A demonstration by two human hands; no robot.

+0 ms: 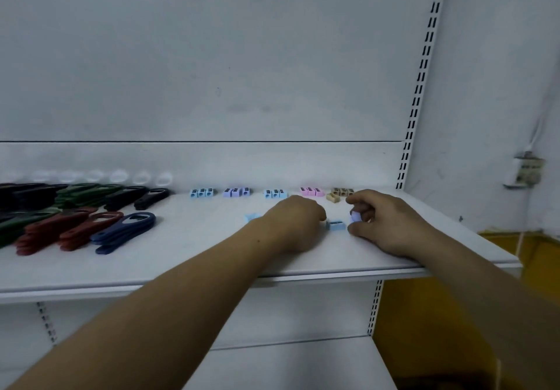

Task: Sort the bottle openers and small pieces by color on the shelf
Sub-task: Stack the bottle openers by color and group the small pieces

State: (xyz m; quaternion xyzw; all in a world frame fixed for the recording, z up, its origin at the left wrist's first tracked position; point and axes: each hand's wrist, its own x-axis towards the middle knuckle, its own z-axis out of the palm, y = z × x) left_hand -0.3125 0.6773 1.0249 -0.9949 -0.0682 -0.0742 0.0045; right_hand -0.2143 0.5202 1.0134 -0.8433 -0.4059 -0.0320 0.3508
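On the white shelf (181, 256), bottle openers lie in stacks at the left: black (151, 198), green (88, 192), red (72, 229) and blue (125, 230). Small pieces stand in rows at the back: light blue (202, 192), purple (236, 192), light blue (275, 193), pink (311, 191) and beige (341, 193). My left hand (292, 222) lies knuckles up, its fingertips hidden, beside a loose light blue piece (336, 225). My right hand (385, 222) pinches a purple piece (355, 216). Another light blue piece (252, 217) lies left of my left hand.
The shelf's front edge (303, 277) runs under my forearms. A slotted upright (421, 86) bounds the shelf at the right. A lower shelf (288, 365) sits beneath. A wall socket (525, 171) and a yellow surface (515, 244) are at the far right.
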